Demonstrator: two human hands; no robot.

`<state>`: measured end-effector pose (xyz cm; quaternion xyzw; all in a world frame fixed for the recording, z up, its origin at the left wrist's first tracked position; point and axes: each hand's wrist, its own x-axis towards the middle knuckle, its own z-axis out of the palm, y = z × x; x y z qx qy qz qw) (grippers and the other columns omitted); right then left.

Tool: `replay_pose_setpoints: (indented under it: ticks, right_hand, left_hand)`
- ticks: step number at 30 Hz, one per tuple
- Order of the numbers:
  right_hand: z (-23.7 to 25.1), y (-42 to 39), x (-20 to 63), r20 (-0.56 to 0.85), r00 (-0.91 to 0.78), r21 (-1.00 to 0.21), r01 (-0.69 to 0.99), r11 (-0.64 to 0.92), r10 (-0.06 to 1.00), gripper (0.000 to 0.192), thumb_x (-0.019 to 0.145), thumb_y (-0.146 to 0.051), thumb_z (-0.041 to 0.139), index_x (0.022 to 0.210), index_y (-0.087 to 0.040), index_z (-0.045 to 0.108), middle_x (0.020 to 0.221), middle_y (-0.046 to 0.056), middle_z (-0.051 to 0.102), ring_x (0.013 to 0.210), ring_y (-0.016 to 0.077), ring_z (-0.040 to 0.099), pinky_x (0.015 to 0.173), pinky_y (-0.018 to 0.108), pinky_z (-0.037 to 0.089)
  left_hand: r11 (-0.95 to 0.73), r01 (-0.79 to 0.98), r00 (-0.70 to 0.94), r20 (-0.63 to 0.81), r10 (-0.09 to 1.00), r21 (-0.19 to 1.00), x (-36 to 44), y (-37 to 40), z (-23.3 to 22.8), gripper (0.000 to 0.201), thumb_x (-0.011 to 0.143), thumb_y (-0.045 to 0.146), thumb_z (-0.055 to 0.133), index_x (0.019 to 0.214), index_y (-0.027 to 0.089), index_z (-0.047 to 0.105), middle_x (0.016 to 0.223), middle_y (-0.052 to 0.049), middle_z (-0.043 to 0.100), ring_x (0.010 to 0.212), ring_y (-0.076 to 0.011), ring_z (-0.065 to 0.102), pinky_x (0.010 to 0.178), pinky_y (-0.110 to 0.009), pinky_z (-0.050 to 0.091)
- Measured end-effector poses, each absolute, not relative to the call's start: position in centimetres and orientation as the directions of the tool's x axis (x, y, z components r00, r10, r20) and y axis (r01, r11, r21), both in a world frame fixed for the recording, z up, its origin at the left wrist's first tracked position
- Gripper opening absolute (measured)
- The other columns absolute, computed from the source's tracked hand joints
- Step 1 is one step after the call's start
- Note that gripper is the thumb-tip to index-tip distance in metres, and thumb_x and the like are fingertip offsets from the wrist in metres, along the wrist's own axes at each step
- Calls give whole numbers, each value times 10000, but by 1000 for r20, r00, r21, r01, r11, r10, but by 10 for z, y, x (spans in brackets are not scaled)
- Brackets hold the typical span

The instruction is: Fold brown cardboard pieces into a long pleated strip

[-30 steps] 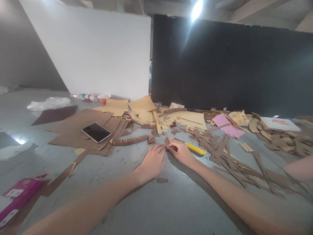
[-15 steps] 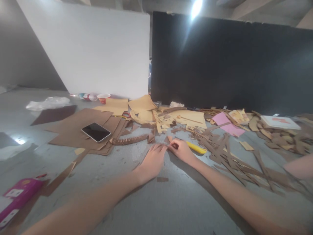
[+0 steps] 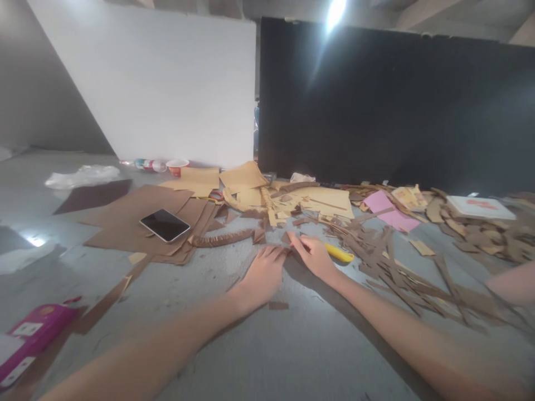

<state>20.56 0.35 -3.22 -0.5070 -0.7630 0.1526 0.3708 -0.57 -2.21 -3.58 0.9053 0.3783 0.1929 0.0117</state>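
Note:
Low over the grey table, my left hand lies palm down, its fingers flat and side by side at the edge of a small brown paper piece. My right hand meets it from the other side, with the index finger stretched along the piece and the other fingers curled in. Most of the piece is hidden under the fingertips. A yellow-handled cutter lies beside my right hand. Just beyond my left hand are a folded brown triangle and a curved, fringed brown strip.
A phone rests on stacked brown sheets. Brown strips are heaped at right, near another person's arm. Tan sheets and a pink sheet lie farther back. A magenta object sits at left.
My right index finger has straightened from a curled pinch and now reaches over the small brown paper piece. My left hand has hardly moved.

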Motion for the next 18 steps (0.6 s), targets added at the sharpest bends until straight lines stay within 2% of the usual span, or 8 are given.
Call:
replay_pose_setpoints:
  ticks: [3,5,10,18]
  right_hand:
    - [-33,-1,206,441,-223,-574,675,464,869,559,1135,-422,372,789,-221,763,846,64,795,768,216,689,861,353,436]
    - [-36,-2,207,449,-263,-519,701,489,854,563,1130,-408,386,737,-222,744,782,58,777,702,202,658,838,356,426]
    - [-43,1,208,446,-297,-426,759,492,844,663,1129,-453,350,535,-218,527,548,30,609,551,167,520,800,365,416]
    - [-39,0,206,424,-315,-406,772,489,849,612,1100,-383,400,512,-213,373,507,15,565,520,148,453,790,363,386]
  left_hand:
    - [-710,683,636,338,694,172,-5,-24,-34,496,928,58,471,1407,88,596,1424,-177,648,1364,-321,566,1170,-501,459]
    - [-707,684,632,336,698,182,-4,-24,-34,498,929,64,476,1410,103,596,1418,-175,652,1364,-319,568,1159,-507,468]
    - [-700,686,632,315,708,198,-4,-24,-34,502,919,61,483,1405,102,602,1447,-181,635,1390,-325,552,1177,-512,451]
    - [-705,676,628,333,703,213,-4,-24,-35,499,923,59,484,1404,110,602,1447,-180,634,1394,-319,548,1195,-508,426]
